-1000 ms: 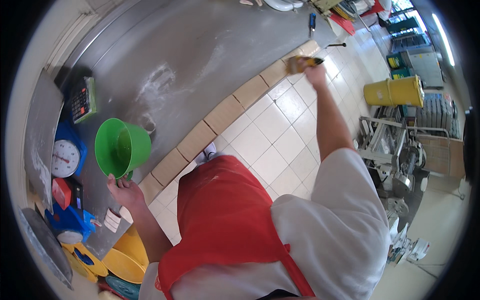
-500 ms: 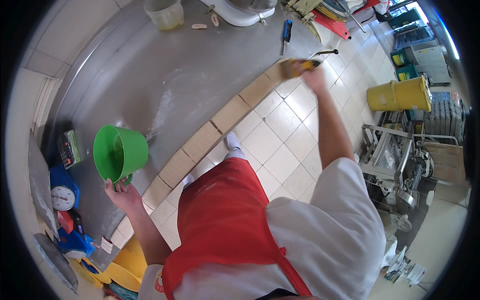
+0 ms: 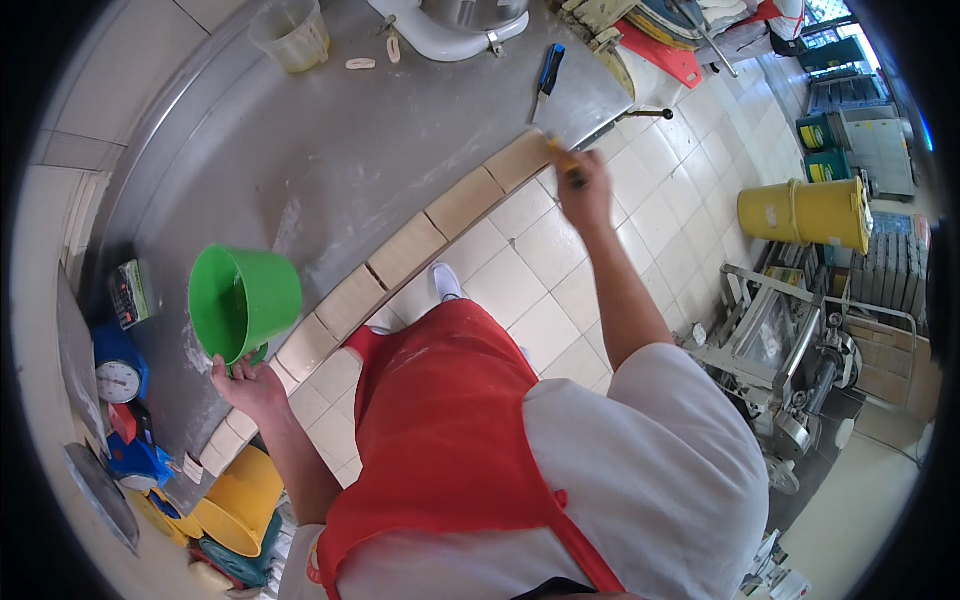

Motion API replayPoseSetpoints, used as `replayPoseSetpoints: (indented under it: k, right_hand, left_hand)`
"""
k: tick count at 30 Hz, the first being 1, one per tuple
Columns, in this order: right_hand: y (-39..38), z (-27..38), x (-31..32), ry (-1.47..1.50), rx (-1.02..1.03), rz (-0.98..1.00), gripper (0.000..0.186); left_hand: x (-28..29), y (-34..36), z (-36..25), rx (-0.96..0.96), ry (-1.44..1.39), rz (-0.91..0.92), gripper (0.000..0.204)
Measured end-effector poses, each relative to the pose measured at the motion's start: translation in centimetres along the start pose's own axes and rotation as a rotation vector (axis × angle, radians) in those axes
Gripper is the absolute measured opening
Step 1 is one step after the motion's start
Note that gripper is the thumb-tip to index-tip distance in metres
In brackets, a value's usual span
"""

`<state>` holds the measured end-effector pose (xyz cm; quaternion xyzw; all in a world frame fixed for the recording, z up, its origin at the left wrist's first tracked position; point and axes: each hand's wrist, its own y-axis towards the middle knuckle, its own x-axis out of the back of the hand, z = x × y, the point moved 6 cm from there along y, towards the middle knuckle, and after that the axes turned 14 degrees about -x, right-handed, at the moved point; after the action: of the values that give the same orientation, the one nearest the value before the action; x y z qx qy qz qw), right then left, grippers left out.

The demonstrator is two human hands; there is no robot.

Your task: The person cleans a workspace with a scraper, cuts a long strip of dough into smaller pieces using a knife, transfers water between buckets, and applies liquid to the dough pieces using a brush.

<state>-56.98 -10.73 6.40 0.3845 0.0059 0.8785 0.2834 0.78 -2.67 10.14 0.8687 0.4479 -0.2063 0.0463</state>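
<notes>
My left hand is closed round the handle of a green plastic jug, tilted over the steel table with its mouth facing left; some liquid seems to show inside. My right hand grips a brush with a yellow handle. Its bristles are blurred and hidden in part, at the far end of a row of pale, flat dough pieces. That row runs along the table's front edge from the lower left to the upper right. Whether the bristles touch the last piece I cannot tell.
A blue-handled scraper or knife lies beyond the row. Farther back stand a clear plastic tub and a white mixer. Blue scales sit at the left. A yellow bucket and a metal machine are on the right.
My right hand has come a little nearer and left, and the brush has turned, its bristle end pointing up and left. The jug stays in my left hand. The whole view has shifted slightly.
</notes>
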Motion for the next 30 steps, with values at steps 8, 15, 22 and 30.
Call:
replayPoseSetpoints:
  k: [8,15,22,30]
  right_hand:
    - [-1.8,1.1,-0.8,0.115,0.049,0.041,0.023]
    - [-6.4,7.7,-2.6,0.231,0.374,0.274,0.021]
    - [-10.5,8.4,-9.5,-0.271,-0.002,0.214,0.025]
    - [-50.5,39.7,-25.6,0.385,0.411,0.961,0.027]
  left_hand:
    - [4.1,-1.0,-3.3,-0.068,0.013,-0.089,0.016]
    - [13.4,0.4,-8.0,-0.188,-0.123,-0.151,0.022]
    - [27.9,-0.9,-14.3,-0.311,-0.22,-0.277,0.021]
    - [53.8,-2.6,-17.8,-0.356,-0.174,-0.43,0.023]
